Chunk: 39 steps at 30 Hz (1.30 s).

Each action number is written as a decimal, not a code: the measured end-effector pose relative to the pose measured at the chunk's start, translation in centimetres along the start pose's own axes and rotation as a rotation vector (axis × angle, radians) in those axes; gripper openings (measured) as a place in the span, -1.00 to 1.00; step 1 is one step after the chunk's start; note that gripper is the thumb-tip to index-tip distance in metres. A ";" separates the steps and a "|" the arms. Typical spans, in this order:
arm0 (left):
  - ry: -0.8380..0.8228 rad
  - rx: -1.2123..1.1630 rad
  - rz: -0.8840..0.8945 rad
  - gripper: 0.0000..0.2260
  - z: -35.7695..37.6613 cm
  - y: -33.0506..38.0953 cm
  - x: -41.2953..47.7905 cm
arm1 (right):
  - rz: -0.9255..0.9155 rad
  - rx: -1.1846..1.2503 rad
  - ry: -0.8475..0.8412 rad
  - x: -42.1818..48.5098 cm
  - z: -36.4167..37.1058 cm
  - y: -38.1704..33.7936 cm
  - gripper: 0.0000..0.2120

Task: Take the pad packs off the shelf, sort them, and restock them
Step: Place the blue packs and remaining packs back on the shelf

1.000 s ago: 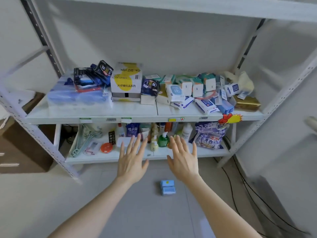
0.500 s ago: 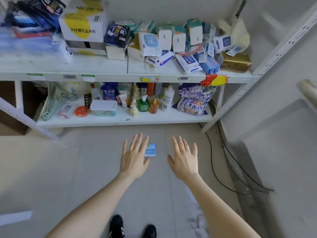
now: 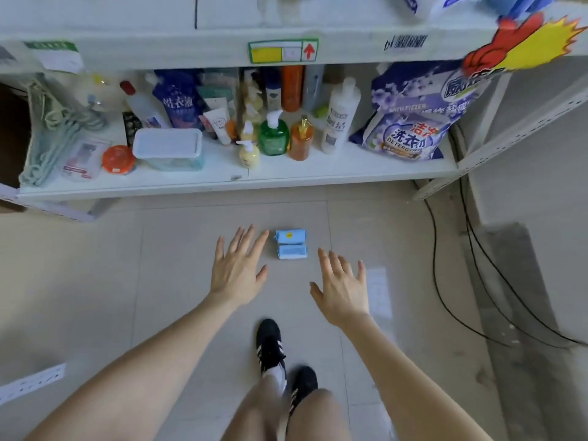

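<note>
At six o'clock a black shoe (image 3: 270, 348) with white stripes is planted on the tiled floor (image 3: 95, 281), the other shoe tucked behind a bare knee. Ahead of it both bare forearms reach out. The left hand (image 3: 237, 272) and right hand (image 3: 342, 289) are both released, fingers straight and spread, palms down, grasping nothing. Just past their fingertips, at twelve o'clock from the shoe, two light-blue pad packs (image 3: 291, 245) lie on the floor touching one another, the left fingertips just beside them and the right hand a little apart at their four o'clock. To lift them well, I would bring a hand in from each side, at nine and three o'clock, and squeeze the pair together so they rise as one; the soft wrapping likely slips under a one-sided pinch. Farther off, the lower shelf (image 3: 318, 173) carries a lidded plastic box (image 3: 168, 148), a green pump bottle (image 3: 273, 135) and a purple detergent bag (image 3: 410, 128) at one o'clock. Only the front edge of the upper shelf (image 3: 159, 49) shows, blurred, so I cannot tell what packs remain on it. Compared with half a second ago, the view has tipped down and moved closer, the upper shelf's goods have left the frame, and the packs, then partly behind the left fingers, now lie in plain sight between both hands.
</note>
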<state>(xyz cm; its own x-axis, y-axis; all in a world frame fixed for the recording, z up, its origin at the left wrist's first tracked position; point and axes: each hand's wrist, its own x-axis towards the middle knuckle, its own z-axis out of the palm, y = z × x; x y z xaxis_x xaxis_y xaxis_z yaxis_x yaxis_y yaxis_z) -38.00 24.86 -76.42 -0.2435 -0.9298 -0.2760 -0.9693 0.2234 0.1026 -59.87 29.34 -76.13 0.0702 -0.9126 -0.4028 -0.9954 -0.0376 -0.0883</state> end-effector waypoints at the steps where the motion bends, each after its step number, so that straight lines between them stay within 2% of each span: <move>1: -0.003 -0.001 -0.002 -0.37 1.4 -0.3 1.2 | -0.003 0.005 -0.006 1.4 1.4 0.2 -0.33; 14: -0.129 -0.055 -0.018 -0.35 22.7 -3.2 13.5 | -0.038 0.013 -0.134 16.5 21.2 2.6 -0.30; 21: -0.189 -0.061 -0.009 -0.37 31.6 -4.2 19.1 | -0.070 0.014 -0.150 22.0 30.2 3.1 -0.28; 28: -0.195 -0.090 0.020 -0.35 36.5 -5.3 24.3 | -0.051 0.052 -0.143 27.1 35.1 4.0 -0.25; 35: -0.250 -0.112 0.103 -0.33 38.7 -6.4 26.2 | -0.041 0.135 -0.149 28.2 37.7 4.8 -0.53; 39: -0.238 -0.117 0.136 -0.35 39.4 -5.8 27.0 | -0.068 0.204 -0.165 27.2 38.2 5.4 -0.53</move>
<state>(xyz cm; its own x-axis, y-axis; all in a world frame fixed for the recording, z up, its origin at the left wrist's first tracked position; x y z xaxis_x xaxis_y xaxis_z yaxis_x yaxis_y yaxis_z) -40.30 9.97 -122.10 -0.3855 -0.7959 -0.4668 -0.9200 0.2931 0.2600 -60.88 19.83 -122.33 0.1630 -0.8313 -0.5314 -0.9554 0.0013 -0.2952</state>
